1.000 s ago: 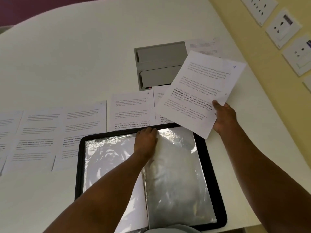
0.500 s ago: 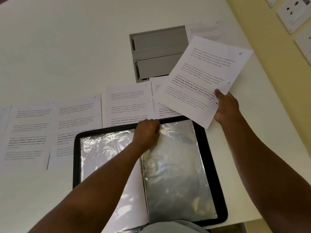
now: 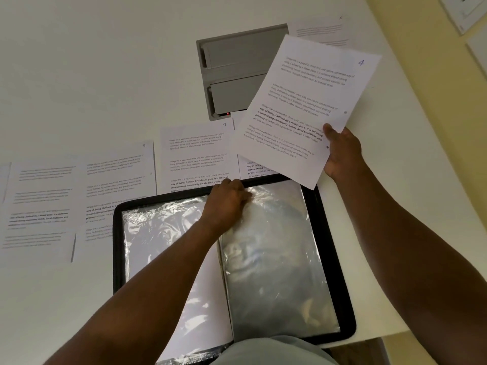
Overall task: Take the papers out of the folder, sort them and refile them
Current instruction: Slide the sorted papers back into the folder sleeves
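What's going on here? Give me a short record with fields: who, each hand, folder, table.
who: a person, seen from a head camera
right hand: holds a printed sheet marked 4 above the table
left hand: grips the top edge of a plastic sleeve
folder: black, lying open
table: white, other printed sheets laid in a row
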Tool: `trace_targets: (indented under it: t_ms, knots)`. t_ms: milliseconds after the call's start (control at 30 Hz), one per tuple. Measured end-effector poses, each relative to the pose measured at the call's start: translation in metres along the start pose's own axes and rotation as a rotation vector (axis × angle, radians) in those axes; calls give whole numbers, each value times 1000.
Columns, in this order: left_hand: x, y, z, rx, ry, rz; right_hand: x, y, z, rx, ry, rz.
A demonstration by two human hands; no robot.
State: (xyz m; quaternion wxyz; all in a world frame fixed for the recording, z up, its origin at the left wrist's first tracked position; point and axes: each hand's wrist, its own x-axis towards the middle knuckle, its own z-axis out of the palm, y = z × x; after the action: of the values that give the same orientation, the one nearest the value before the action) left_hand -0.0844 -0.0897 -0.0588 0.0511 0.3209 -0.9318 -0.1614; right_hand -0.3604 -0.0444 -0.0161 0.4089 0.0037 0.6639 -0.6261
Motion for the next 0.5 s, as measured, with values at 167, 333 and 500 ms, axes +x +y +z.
trace_targets:
  t_ms: [167,333,500]
  knots:
    - [-7,6,-5,24,14,-52,4,3,17,45,-51,-8]
    - [-9,6,-7,33,77,14,6,1,40,136,-112,0]
    - [-6,12,-7,57,65,38,5,3,65,271,-237,25]
